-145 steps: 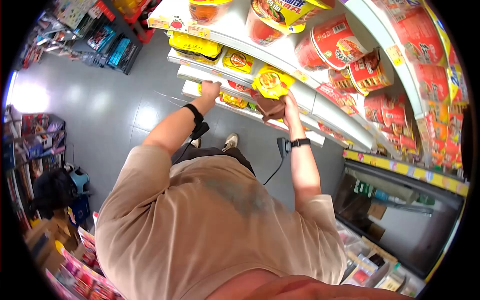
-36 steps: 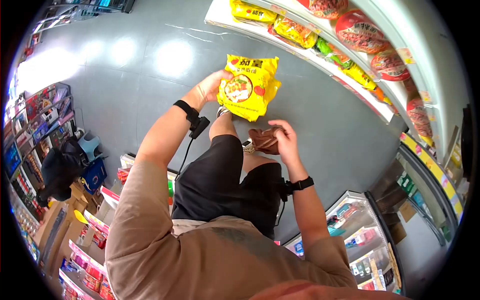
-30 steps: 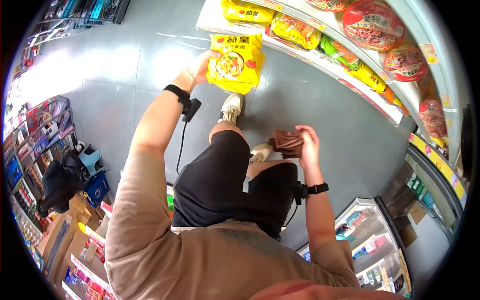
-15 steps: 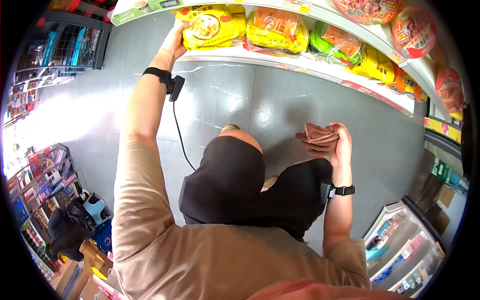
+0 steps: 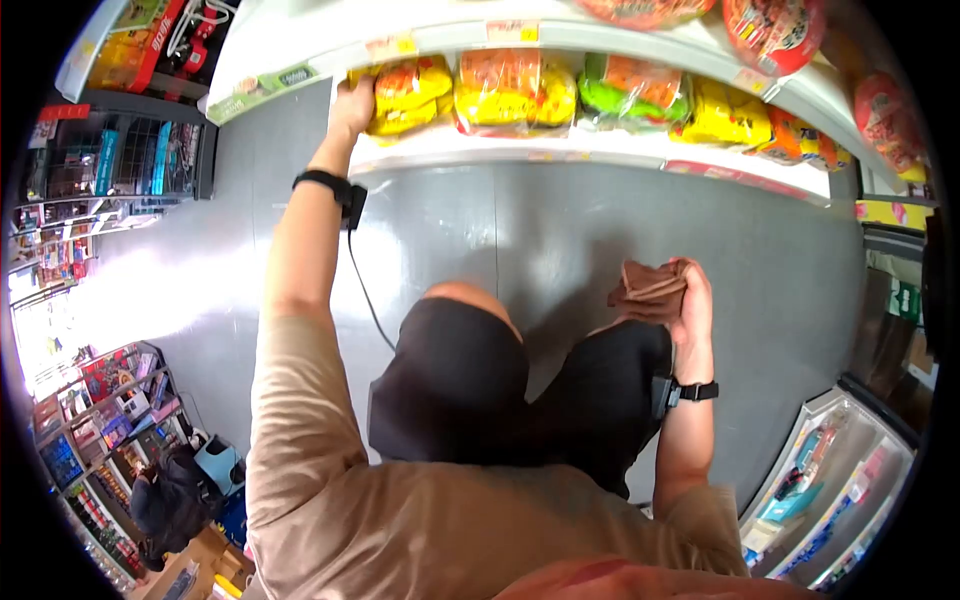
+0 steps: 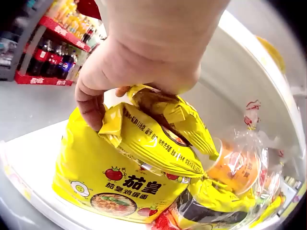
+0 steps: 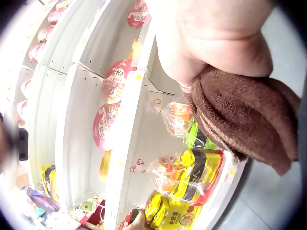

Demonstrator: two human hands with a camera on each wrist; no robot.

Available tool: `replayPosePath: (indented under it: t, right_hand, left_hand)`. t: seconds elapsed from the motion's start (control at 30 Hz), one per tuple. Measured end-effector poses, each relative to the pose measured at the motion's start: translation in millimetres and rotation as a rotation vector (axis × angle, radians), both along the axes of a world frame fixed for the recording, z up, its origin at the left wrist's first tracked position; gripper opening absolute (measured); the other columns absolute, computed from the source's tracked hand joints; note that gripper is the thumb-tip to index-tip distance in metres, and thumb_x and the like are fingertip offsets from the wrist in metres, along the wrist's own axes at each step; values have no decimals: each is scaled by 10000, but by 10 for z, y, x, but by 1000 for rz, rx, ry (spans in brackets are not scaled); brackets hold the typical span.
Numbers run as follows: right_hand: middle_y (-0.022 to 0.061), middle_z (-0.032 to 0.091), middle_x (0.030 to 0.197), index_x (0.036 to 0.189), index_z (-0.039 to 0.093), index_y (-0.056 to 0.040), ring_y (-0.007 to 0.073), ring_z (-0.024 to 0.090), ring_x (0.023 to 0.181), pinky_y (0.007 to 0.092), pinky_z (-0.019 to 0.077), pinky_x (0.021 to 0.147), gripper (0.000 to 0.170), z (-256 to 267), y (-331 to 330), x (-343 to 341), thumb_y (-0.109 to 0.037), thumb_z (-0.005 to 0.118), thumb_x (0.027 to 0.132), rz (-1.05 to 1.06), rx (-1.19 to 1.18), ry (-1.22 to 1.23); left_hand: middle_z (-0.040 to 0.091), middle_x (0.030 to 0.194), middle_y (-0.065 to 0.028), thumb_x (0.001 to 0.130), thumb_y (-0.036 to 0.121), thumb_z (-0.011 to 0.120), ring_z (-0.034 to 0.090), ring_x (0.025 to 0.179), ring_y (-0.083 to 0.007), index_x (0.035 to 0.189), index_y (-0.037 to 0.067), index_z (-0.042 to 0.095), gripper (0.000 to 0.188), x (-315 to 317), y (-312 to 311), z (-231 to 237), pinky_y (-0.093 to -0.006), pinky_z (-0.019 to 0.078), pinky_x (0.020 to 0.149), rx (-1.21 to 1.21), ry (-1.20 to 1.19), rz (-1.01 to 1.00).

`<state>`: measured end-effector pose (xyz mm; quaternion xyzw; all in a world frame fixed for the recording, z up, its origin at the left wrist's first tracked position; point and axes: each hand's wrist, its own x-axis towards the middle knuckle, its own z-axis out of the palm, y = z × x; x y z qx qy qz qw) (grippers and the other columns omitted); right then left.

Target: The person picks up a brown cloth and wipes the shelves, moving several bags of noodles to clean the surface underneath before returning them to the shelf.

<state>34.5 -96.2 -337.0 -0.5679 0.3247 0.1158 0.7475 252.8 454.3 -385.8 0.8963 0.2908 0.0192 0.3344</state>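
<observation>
At the left end of the low shelf [image 5: 600, 150], my left hand [image 5: 352, 108] grips a yellow packet of instant noodles [image 6: 158, 136] by its upper edge. In the left wrist view the thumb and fingers curl over the top corner. A larger yellow noodle pack [image 6: 110, 177] with a tomato and a noodle bowl printed on it stands directly in front, on the white shelf. My right hand [image 5: 693, 305] holds a crumpled brown cloth [image 5: 645, 290] out over my right knee, away from the shelf. In the right wrist view the cloth [image 7: 240, 110] hangs below the palm, hiding the fingers.
Right of the packet, a clear-wrapped yellow bundle [image 5: 515, 95], a green bundle [image 5: 635, 90] and more yellow packs [image 5: 725, 112] line the shelf. Red noodle bowls [image 5: 775, 35] sit on the shelf above, whose edge overhangs. Bottles [image 6: 48, 60] fill a red rack beyond.
From held out over the floor, the yellow packet has gone forward onto the low shelf's left end with my left hand. I have crouched closer; the right hand still holds the cloth.
</observation>
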Motion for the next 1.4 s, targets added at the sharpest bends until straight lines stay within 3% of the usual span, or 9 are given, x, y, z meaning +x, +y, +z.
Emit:
replayPosePath:
  t: [0.27,0.5,0.7,0.87,0.97,1.2,1.23,1.27,1.4]
  right_hand:
    - [76,611,876,889,591,-27,200,588,853,339,481,786,153,137,-67,110,-150,503,867,-28,-128,-26]
    - [107,609,814,839,544,-17,218,585,774,369,495,735,115,1227,-170,38,-93,457,841,55,-181,8]
    - [132,636,794,873,582,30,254,637,729,368,522,663,175,2030,-425,-169,-119,513,813,219,-252,166]
    - [157,676,863,926,656,19,294,644,802,378,506,721,270,3119,-768,-874,-198,576,785,327,-615,240]
    - [177,681,914,956,664,-6,334,651,827,384,508,740,281,3671,-1079,-1417,-218,587,788,366,-748,313]
    - [203,681,790,845,663,7,344,669,792,430,541,707,287,4953,-1726,-3335,-239,521,802,-37,-589,579]
    - [200,674,760,766,660,1,349,667,743,423,537,683,291,4491,-1833,-3825,-252,519,785,-30,-952,565]
    - [204,670,761,750,670,2,365,656,720,431,531,676,310,4767,-1832,-4161,-267,518,777,-122,-801,578]
    - [221,674,834,904,666,16,374,651,835,434,514,782,357,4891,-1584,-5549,-292,501,829,-514,-878,718]
  left_hand:
    - [487,1247,-367,852,710,339,438,1224,-480,1338,-51,408,906,-323,175,119,-470,351,1042,73,45,20]
    - [419,1360,-278,768,474,659,500,1182,-439,1385,6,371,826,-1433,356,997,-441,475,955,301,557,-62]
    - [643,987,-172,838,353,610,655,790,-283,1121,-15,563,466,-2520,861,2274,-397,540,582,-535,689,236]
    - [605,1180,-243,820,415,610,581,1102,-379,1162,-31,602,562,-3333,829,3156,-411,459,952,276,867,-507]
    - [609,1191,-215,791,434,659,552,1155,-356,1180,7,608,580,-3583,432,3872,-389,446,983,182,921,-549]
    - [690,758,-150,684,173,719,667,660,-220,836,-17,641,256,-3611,-33,3673,-346,544,617,-132,404,-1084]
    - [671,663,-164,751,175,668,636,552,-185,807,-46,634,230,-3500,-362,3986,-330,532,557,-350,632,-860]
    - [684,714,-143,804,235,627,650,633,-215,788,-43,647,279,-3581,-1074,4887,-346,535,609,-162,613,-938]
    - [662,743,-134,845,253,566,638,637,-205,880,-19,623,280,-3209,-1500,4885,-331,525,584,-111,776,-1244]
